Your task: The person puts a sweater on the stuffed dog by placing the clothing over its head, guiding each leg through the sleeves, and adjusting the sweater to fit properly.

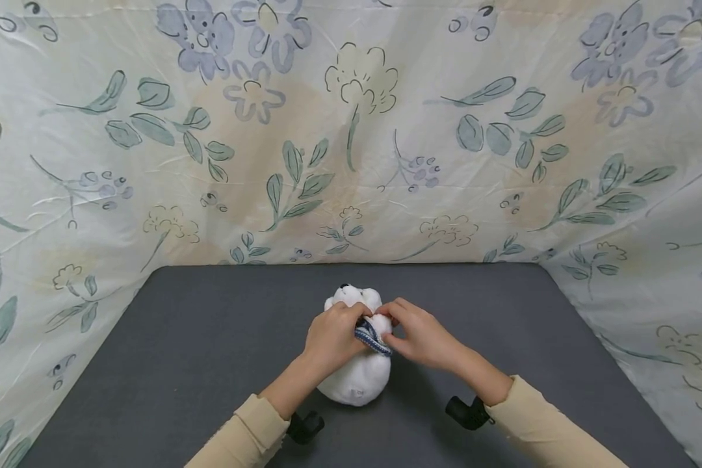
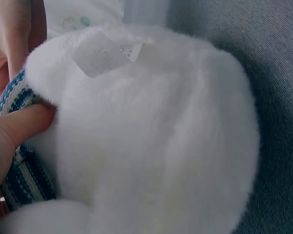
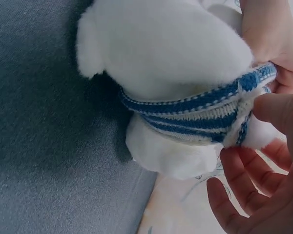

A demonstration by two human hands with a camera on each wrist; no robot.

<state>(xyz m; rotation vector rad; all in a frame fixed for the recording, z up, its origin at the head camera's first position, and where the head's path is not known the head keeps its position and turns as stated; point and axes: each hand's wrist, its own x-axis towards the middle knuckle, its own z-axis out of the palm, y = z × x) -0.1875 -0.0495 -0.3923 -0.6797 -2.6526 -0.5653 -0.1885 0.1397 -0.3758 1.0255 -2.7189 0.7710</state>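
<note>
A white plush bear [image 1: 355, 380] is on the grey table, its head toward the far side and its rounded bottom toward me. Round its upper body sits a small blue-and-white striped knitted sweater [image 3: 195, 114]. My left hand [image 1: 335, 335] grips the sweater at the bear's left side in the head view, the thumb [image 2: 31, 122] tucked against the knit and the fur. From the right, my right hand [image 1: 418, 335] pinches the sweater's edge between thumb and fingers, beside a white furry paw [image 3: 261, 132]. The bear's face is mostly hidden by my hands.
The dark grey tabletop [image 1: 210, 338] stretches around the bear. A floral curtain [image 1: 386, 195] hangs behind the table and along both sides. A white fabric label [image 2: 97, 54] sticks out of the bear's fur. Black wrist cameras [image 1: 468, 413] sit under both forearms.
</note>
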